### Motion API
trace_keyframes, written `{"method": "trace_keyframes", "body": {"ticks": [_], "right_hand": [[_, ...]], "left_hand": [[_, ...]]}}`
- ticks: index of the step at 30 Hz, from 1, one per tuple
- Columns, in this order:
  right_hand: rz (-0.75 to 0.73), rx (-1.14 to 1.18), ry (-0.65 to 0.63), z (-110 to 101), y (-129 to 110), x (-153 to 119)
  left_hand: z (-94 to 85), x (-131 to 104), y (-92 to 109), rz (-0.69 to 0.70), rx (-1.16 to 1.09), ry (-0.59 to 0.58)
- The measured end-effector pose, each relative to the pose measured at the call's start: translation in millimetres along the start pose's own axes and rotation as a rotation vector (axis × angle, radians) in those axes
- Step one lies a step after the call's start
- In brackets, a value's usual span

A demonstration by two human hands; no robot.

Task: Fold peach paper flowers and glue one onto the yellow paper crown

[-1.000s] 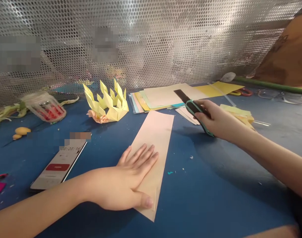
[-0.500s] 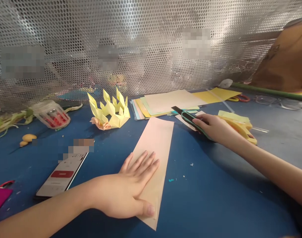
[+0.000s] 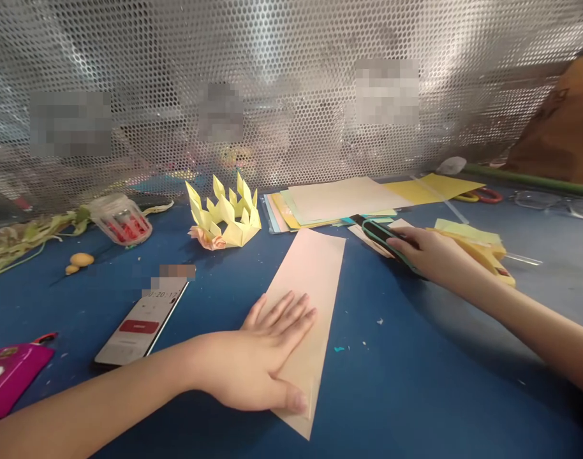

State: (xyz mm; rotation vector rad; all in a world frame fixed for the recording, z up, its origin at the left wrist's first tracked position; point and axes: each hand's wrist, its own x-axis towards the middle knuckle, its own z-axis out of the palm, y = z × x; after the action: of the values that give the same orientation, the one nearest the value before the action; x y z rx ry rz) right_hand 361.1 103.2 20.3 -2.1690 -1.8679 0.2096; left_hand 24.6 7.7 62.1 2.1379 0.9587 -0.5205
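Head view: you're working over a blue tabletop (image 3: 397, 401), perforated metal screen (image 3: 296, 146) standing beyond; the pink strip (image 3: 320, 261) is serving as landmark.
Pink strip: lying lengthwise away from you, near end running under your left hand (image 3: 253, 363), far end reaching toward the paper stack (image 3: 330, 201).
Left hand: you're keeping it open, fingers spread, palm down on the strip's nearer half; it's gripping nothing, just pressing.
Right hand (image 3: 425, 252): you're closing it around the cutter (image 3: 387, 237), right of the strip's far end.
Cutter: black and green, pointing toward the stack, passing over small pale sheets (image 3: 363, 238); can't tell if it's touching them.
Paper stack: lying just beyond the strip, yellow sheet (image 3: 435, 187) extending right.
Crown (image 3: 230, 228): yellow folded paper, sitting left of the strip's far end, pink paper flower at its base.
Phone (image 3: 129, 331): lying left of the strip, showing a timer and red button.
Jar (image 3: 124, 228): tilting, holding red bits, farther left of the strip than the crown.
Yellow scraps (image 3: 473, 236): lying right of the strip, past the cutter.
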Motion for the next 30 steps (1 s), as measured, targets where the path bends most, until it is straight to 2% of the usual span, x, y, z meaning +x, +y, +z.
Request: {"method": "trace_keyframes", "body": {"ticks": [5,9,13,17,23,25,27,30], "right_hand": [[-0.009,-0.016,0.009,4,3,1],[-0.016,-0.018,-0.006,4,4,0],[-0.022,-0.028,-0.031,-1,3,-3],[0.007,-0.067,-0.025,-5,0,-5],[0.057,-0.144,0.047,-5,0,-8],[0.014,-0.157,0.122,-4,2,-9],[-0.088,-0.149,0.235,-1,3,-9],[-0.378,-0.074,0.372,4,-1,-14]], "left_hand": [[7.1,-3,2,0.011,-0.073,0.149],[16.6,-7,12,0.03,-0.068,0.372],[30.4,-13,20,0.118,-0.072,0.586],[49.7,-20,17,0.179,-0.014,0.682],[76.7,-36,7,0.194,0.045,0.824],[82.9,-45,8,0.193,0.028,0.858],[90.7,-55,8,0.183,0.019,0.89],[110.3,-69,3,0.132,0.03,0.92]]}}
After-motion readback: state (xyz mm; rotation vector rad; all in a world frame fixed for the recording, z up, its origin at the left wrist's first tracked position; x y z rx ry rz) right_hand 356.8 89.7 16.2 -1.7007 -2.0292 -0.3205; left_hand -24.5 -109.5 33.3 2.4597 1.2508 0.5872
